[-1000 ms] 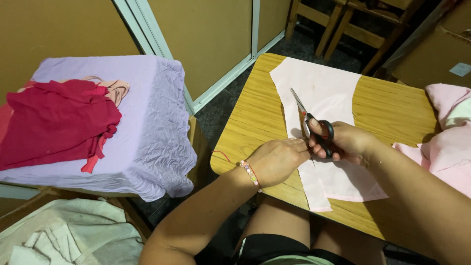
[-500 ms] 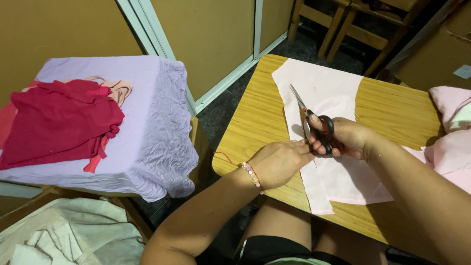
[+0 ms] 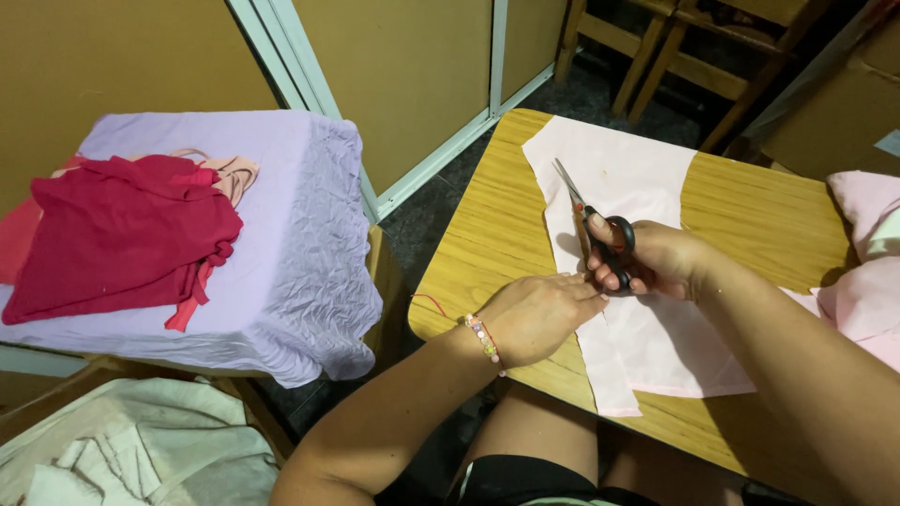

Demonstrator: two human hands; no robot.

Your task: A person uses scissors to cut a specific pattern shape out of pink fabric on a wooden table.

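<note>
A pale pink piece of fabric lies flat on a wooden table. My right hand grips black-handled scissors, whose blades point up and to the left into a cut along the fabric's left side. My left hand, with a beaded bracelet at the wrist, rests palm down on the table and the fabric's left edge, just below the scissors. A narrow strip of fabric runs down towards the table's near edge.
A lilac-covered stand on the left carries a folded red garment. More pink cloth is heaped at the table's right end. White fabric lies low at the bottom left. Wooden chair legs stand beyond the table.
The scissors and my right hand have shifted slightly along the cut. My left hand stays pressed at the fabric's edge.
</note>
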